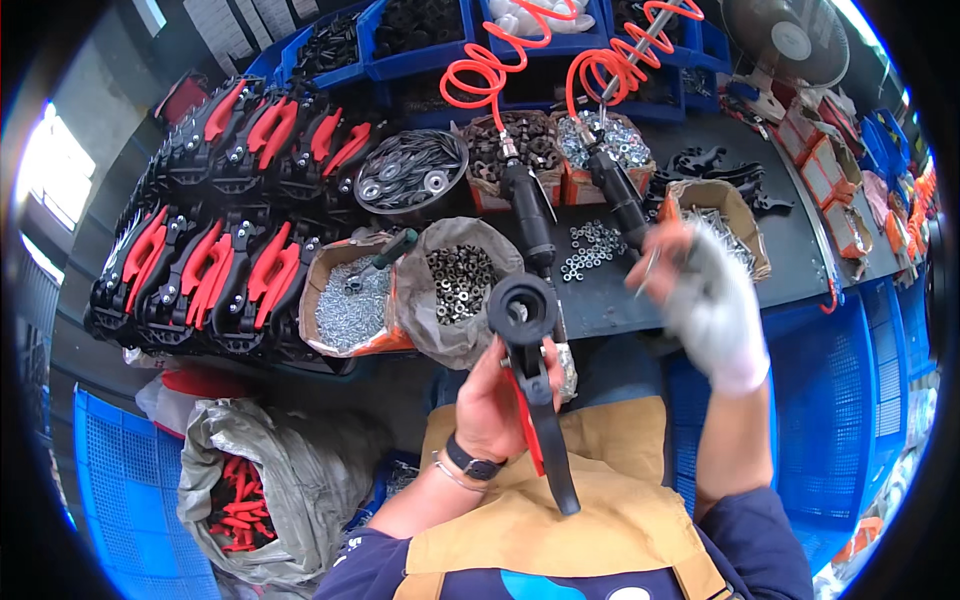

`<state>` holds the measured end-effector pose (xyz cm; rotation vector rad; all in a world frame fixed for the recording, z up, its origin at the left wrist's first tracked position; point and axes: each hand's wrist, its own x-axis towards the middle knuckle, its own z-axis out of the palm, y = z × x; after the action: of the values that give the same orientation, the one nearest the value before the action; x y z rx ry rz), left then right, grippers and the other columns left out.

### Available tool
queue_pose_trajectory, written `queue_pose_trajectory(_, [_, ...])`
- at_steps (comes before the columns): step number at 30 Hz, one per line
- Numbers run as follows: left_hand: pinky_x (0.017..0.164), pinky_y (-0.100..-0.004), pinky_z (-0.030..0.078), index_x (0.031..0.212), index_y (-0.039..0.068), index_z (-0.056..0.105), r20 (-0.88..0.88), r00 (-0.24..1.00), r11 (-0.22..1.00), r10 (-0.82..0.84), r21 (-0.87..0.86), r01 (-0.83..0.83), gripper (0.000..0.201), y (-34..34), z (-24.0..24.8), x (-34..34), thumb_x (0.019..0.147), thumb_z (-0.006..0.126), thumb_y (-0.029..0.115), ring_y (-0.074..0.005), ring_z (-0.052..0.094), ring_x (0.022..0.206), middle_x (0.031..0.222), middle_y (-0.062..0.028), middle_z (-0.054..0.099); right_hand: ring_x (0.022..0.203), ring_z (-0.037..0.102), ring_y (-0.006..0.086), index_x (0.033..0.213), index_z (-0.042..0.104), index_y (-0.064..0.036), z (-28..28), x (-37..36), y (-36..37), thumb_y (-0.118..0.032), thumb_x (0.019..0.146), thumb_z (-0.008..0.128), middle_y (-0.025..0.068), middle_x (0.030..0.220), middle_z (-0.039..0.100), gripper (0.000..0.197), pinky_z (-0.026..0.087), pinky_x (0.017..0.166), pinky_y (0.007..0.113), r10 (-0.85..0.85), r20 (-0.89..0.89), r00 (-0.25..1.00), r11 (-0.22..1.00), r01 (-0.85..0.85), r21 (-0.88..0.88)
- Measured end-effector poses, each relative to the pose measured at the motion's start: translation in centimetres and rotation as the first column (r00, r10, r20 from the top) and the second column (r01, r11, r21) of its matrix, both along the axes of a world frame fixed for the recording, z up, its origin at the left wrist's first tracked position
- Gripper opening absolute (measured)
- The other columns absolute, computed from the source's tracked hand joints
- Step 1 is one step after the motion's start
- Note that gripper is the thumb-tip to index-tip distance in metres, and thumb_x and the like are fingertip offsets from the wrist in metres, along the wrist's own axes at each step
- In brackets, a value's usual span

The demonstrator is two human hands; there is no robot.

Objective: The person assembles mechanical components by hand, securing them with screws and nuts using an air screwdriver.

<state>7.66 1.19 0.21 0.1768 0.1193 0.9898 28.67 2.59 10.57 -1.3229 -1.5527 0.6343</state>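
Observation:
Upright in front of my apron, a black plastic hand tool with a ring-shaped head and a red lever [525,415] is gripped by my left hand [487,405]. My right hand [705,295], in a white glove with bare fingertips, is raised above the table's front edge and smeared by motion. Its fingers pinch a thin metal pin [648,272], whose exact kind is blurred. Just left of it lie loose nuts [592,248], and on its right stands a carton of metal pins [722,232]. A black power driver [527,215] hangs behind the tool's head; a second driver [615,190] is near my right fingers.
Rows of black tools with red levers [215,265] fill the left side. Screws [352,305] lie in a carton, beside a grey bag of nuts [460,285]. Red coiled hoses [492,75] hang above. A sack of red levers [240,505] and blue crates [820,420] flank me.

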Motion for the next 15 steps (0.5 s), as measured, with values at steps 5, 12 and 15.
queue_pose_trajectory(5, [0.058, -0.0299, 0.053, 0.12, 0.001, 0.042, 0.407, 0.898, 0.976, -0.166, 0.197, 0.091, 0.054, -0.9, -0.9, 1.2, 0.085, 0.068, 0.034, -0.0224, 0.06, 0.079, 0.099, -0.0137, 0.058, 0.069, 0.066, 0.0254, 0.092, 0.064, -0.0049, -3.5, -5.3, -3.5, 0.005, 0.076, 0.069, 0.011, 0.079, 0.067, 0.02, 0.052, 0.062, 0.03, 0.209, -0.064, 0.976, 0.922, -0.174, 0.347])
queue_pose_trajectory(12, [0.065, -0.032, 0.056, 0.121, 0.003, 0.04, 0.452, 0.862, 0.971, -0.229, 0.173, 0.167, 0.056, -1.2, -0.6, 1.1, 0.082, 0.07, 0.029, -0.0241, 0.061, 0.082, 0.099, -0.016, 0.058, 0.072, 0.068, 0.0237, 0.086, 0.066, -0.0027, -3.4, -6.1, -3.6, 0.0, 0.069, 0.079, 0.0111, 0.079, 0.068, 0.022, 0.055, 0.066, 0.03, 0.268, -0.234, 0.935, 0.951, -0.217, 0.221])
queue_pose_trajectory(15, [0.066, -0.0344, 0.055, 0.125, 0.004, 0.039, 0.464, 0.861, 0.977, -0.211, 0.129, 0.17, 0.057, -1.8, -1.4, 0.7, 0.084, 0.067, 0.032, -0.0246, 0.06, 0.082, 0.098, -0.0148, 0.055, 0.073, 0.066, 0.0222, 0.089, 0.068, -0.0024, -2.9, -6.3, -2.9, -0.006, 0.068, 0.082, 0.0106, 0.08, 0.067, 0.026, 0.053, 0.068, 0.03, 0.316, -0.165, 0.934, 0.944, -0.293, 0.15])
